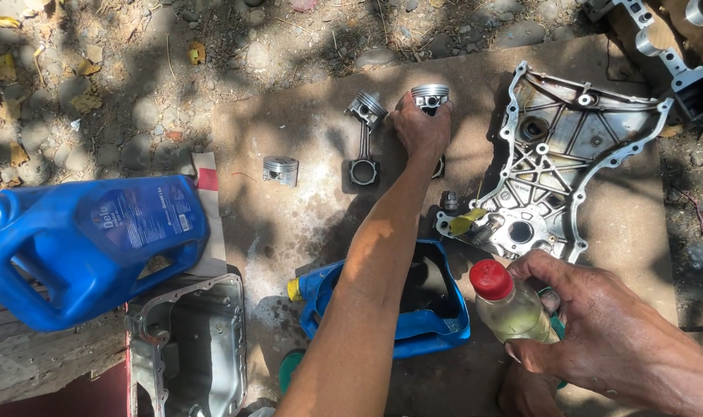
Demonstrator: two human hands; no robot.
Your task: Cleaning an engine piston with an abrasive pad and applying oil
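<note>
My left hand (421, 130) reaches far forward and grips a silver piston with its connecting rod (431, 96) lying on the brown cardboard sheet (305, 208). Just left of it lies a second piston with connecting rod (364, 131), and a loose piston head (280, 170) sits further left. My right hand (598, 324) holds a small clear bottle with a red cap (506, 305), filled with pale liquid, near the lower right.
A large blue oil jug (89, 239) lies at the left. A cut-open blue container (436, 324) with dark inside sits under my left arm. A metal oil pan (189, 347) is at the lower left, an aluminium engine cover (560, 162) at the right, stony ground beyond.
</note>
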